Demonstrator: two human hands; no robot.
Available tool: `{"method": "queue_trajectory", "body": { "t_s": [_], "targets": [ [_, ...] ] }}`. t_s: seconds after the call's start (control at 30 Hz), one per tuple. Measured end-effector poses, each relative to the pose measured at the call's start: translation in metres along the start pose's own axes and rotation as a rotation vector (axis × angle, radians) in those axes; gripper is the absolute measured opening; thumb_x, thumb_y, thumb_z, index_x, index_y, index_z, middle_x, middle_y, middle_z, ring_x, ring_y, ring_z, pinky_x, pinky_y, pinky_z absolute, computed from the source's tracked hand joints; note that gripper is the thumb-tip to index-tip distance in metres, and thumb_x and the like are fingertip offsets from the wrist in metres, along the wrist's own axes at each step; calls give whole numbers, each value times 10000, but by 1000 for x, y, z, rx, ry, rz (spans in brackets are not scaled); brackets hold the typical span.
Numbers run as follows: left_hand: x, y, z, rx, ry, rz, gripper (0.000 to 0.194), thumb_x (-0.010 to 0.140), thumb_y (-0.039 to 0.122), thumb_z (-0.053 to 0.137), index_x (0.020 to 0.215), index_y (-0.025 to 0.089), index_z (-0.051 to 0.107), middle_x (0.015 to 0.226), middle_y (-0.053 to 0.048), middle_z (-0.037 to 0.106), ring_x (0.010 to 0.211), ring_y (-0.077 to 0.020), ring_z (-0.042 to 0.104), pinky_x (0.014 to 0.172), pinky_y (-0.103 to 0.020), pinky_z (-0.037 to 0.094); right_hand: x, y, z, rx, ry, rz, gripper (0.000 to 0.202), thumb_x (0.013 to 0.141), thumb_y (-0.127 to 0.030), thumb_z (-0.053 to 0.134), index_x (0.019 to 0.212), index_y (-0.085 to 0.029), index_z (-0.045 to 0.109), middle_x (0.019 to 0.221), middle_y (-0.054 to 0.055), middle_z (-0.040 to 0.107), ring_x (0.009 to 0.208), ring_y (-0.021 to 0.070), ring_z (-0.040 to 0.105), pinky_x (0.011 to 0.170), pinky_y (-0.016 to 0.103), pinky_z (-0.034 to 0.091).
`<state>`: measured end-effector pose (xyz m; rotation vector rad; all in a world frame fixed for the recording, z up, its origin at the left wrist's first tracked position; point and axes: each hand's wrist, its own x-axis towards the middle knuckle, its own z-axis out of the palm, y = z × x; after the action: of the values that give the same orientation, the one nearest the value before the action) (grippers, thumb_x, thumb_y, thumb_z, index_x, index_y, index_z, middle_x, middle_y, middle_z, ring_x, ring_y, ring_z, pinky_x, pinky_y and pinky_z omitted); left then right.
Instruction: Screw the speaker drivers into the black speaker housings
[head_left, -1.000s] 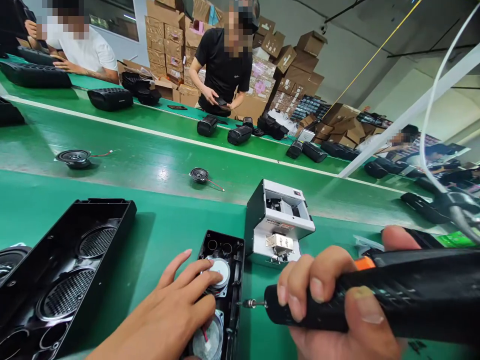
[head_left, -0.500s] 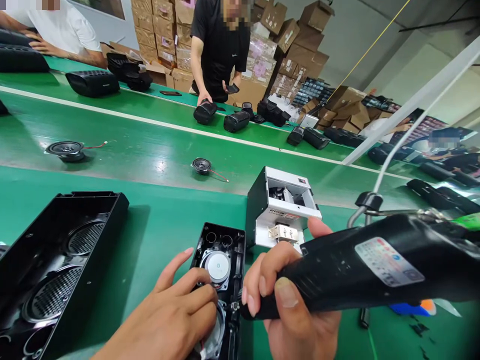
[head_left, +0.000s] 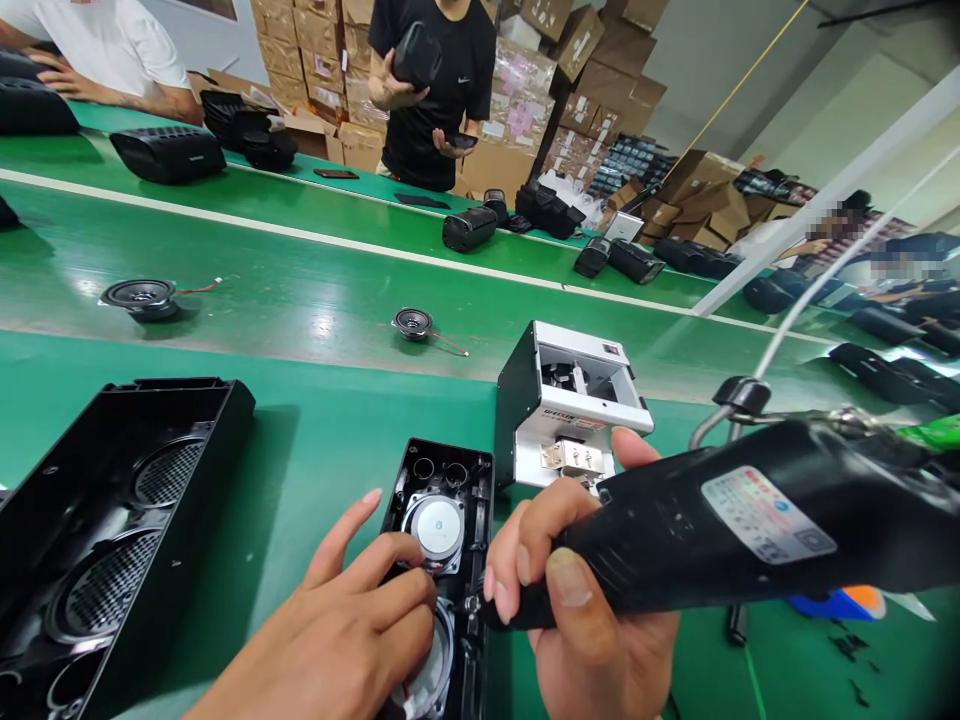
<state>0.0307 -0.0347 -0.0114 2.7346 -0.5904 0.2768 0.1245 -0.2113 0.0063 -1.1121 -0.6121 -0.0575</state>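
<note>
My right hand is wrapped around a black electric screwdriver with a white label, held nearly level. Its tip meets the right side of a small black speaker housing. Inside that housing sit two speakers, the upper speaker showing its round silver back. The lower speaker is partly covered by my left hand. That hand lies over the housing's left side with one finger stretched out and the others curled down, their tips hidden.
A larger black speaker shell with round grilles lies at left. Behind the housing stands a white and black screw feeder. Two loose speakers, one a large speaker, rest on the green conveyor. A co-worker stands across it.
The co-worker across the belt has lifted a black speaker from the surface to chest height. My hands and the screwdriver stay nearly in place; the view has shifted slightly.
</note>
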Motion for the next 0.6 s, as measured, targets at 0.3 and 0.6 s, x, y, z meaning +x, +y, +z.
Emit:
{"method": "queue_trajectory", "body": {
  "t_s": [0.3, 0.6],
  "targets": [
    [1, 3, -1, -6, 2, -22, 348, 565, 121, 644, 813, 288, 464, 949, 112, 781, 1191, -231, 735, 1461, -460, -106, 6, -1, 8, -15, 47, -28, 528, 1137, -317, 706, 1614, -478, 548, 793, -90, 629, 487, 123, 555, 502, 260, 519],
    [-1, 3, 7, -150, 35, -77, 308, 647, 97, 679, 804, 285, 492, 904, 122, 768, 1215, -211, 722, 1463, -416, -17, -17, 12, -1, -73, 47, -5, 545, 1115, -389, 730, 1605, -439, 496, 784, -75, 596, 502, 167, 544, 487, 313, 503]
  ]
}}
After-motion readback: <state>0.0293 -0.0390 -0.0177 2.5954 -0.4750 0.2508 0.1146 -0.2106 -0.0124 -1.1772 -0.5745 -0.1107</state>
